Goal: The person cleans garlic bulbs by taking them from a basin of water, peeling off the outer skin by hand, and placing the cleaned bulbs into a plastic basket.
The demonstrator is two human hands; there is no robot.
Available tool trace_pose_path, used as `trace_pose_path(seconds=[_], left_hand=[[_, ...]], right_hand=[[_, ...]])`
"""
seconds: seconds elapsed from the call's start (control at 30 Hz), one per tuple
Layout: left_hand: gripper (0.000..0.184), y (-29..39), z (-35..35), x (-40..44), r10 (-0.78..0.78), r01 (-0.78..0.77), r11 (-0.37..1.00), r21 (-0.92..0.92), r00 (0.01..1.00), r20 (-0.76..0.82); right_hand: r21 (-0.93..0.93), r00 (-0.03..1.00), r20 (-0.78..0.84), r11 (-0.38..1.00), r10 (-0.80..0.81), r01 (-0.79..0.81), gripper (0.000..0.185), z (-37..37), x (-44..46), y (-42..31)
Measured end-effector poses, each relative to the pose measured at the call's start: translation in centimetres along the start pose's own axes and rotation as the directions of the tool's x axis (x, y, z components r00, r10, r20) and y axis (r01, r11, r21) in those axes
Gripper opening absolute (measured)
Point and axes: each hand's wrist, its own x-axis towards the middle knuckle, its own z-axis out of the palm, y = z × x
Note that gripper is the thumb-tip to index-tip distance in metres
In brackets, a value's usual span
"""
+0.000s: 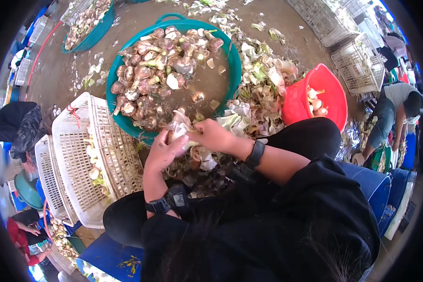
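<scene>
Near the middle of the head view, my left hand [162, 152] is wrapped round a pale, purplish bulb [177, 132] with loose outer skin. My right hand [211, 135] pinches at the bulb's right side, its fingertips against the skin; what exactly they grip is too small to tell. Both hands are just beyond the near rim of a round green tub [235, 61]. Muddy brown water and a heap of unpeeled bulbs [148, 80] fill the tub. Peeled skins and leaves [263, 80] lie in a pile to its right.
A red bucket [293, 101] with several peeled bulbs stands at the right. White plastic baskets [75, 164] stand at the left, one holding pale bulbs. Other people work at the far left [16, 124] and far right [397, 110]. More crates [357, 66] stand at the upper right.
</scene>
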Motion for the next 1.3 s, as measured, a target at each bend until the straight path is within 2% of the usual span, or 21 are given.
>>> trace_pose_path(seconds=[0.07,0.13,0.17,0.2,0.27,0.3,0.33,0.4,0.43,0.6,0.67,0.73,0.8,0.83,0.87,0.9,0.97,1.0,1.17,1.2,1.3], left_hand=[[0.055,1.2,1.5,-0.9,-0.084,0.086,0.991,-0.100,0.996,0.023],[0.062,1.7,3.0,-1.9,0.348,-0.348,0.909,-0.231,0.937,-0.040],[0.065,1.9,3.3,-1.9,0.366,-0.361,0.889,-0.282,0.930,-0.034],[0.065,1.5,3.2,-1.7,0.370,-0.363,0.890,-0.277,0.928,-0.028],[0.062,1.7,3.0,-1.4,0.622,-0.572,0.730,0.374,0.782,-0.019],[0.052,2.7,2.5,-2.2,0.697,-0.470,0.331,0.818,0.707,0.124],[0.052,1.9,2.8,-1.6,0.695,-0.473,0.331,0.817,0.708,0.128],[0.038,-0.7,3.7,-0.2,0.551,-0.541,0.823,0.171,0.834,-0.012],[0.032,0.2,4.3,-0.7,0.478,-0.477,0.878,0.022,0.877,-0.052],[0.019,-0.5,6.7,0.4,0.559,-0.613,0.765,-0.197,0.784,-0.270],[0.017,0.3,7.9,0.0,0.245,-0.532,0.529,-0.661,0.841,-0.481],[0.019,0.9,6.2,-0.4,-0.046,-0.428,0.445,-0.787,0.866,-0.497],[0.019,-0.8,3.1,0.0,-0.042,-0.554,0.485,-0.676,0.758,-0.651],[0.019,-0.7,2.4,-0.2,-0.042,-0.536,0.570,-0.622,0.738,-0.674],[0.019,-0.8,2.8,-0.5,-0.049,-0.529,0.574,-0.625,0.740,-0.671],[0.020,-0.8,3.5,-0.6,0.151,-0.579,0.744,-0.332,0.631,-0.761],[0.026,-0.2,5.1,-0.3,0.439,-0.560,0.821,0.106,0.503,-0.745],[0.029,0.1,5.5,-0.3,0.711,-0.577,0.676,0.458,0.344,-0.614],[0.028,1.3,6.5,-1.5,0.872,-0.445,0.483,0.754,0.322,-0.368],[0.028,1.3,6.7,-1.5,0.874,-0.447,0.480,0.755,0.321,-0.366],[0.017,0.9,7.3,-1.5,0.403,-0.569,0.820,0.062,0.498,-0.768]], right_hand=[[-0.011,0.993,-0.030,0.993,0.116,-0.116,0.034,-0.5,0.1,-0.5],[0.521,0.872,0.057,0.731,0.485,-0.441,0.033,-0.5,0.4,0.5],[0.801,0.901,0.228,0.455,0.370,-0.390,0.030,-0.7,0.2,1.1],[0.805,0.904,0.222,0.454,0.366,-0.382,0.030,-0.9,0.1,1.7],[0.905,0.931,0.230,0.290,0.284,-0.312,0.027,-2.2,-0.8,0.0],[0.738,0.932,0.118,0.598,0.342,-0.312,0.026,-2.9,-1.0,-0.4],[0.741,0.931,0.116,0.595,0.345,-0.312,0.026,-2.5,-0.8,-0.4],[0.702,0.972,-0.140,0.711,0.190,-0.038,0.024,-1.3,-0.4,-0.3],[0.712,0.973,-0.074,0.695,0.218,-0.102,0.022,-1.6,-0.3,-0.4],[0.987,0.925,-0.108,0.155,0.365,0.054,0.021,-3.1,-1.6,-1.2],[0.988,0.890,-0.142,0.013,0.432,0.151,0.021,-3.9,-2.0,0.6],[0.924,0.846,-0.352,0.004,0.401,0.382,0.017,-6.6,-2.8,4.7],[0.841,0.784,-0.346,0.540,0.516,0.016,0.021,-10.8,-5.6,2.0],[0.840,0.787,-0.340,0.542,0.515,0.009,0.021,-10.6,-5.3,1.9],[0.128,0.865,-0.404,0.955,0.297,-0.268,0.025,-10.1,-5.4,2.0],[-0.690,0.956,-0.265,0.667,0.128,-0.280,0.030,-9.6,-5.5,2.1],[-0.552,0.945,-0.304,0.786,0.119,-0.277,0.030,-7.6,-4.3,0.6],[-0.393,0.927,-0.371,0.914,-0.058,-0.100,0.029,-6.4,-4.1,-1.0],[-0.239,0.939,-0.318,0.970,-0.129,0.053,0.027,-3.1,-2.8,-4.1],[-0.233,0.934,-0.327,0.970,-0.145,0.069,0.025,-3.0,-2.5,-3.7],[-0.371,0.920,-0.370,0.928,-0.128,-0.021,0.022,-3.0,-2.2,-1.4]])
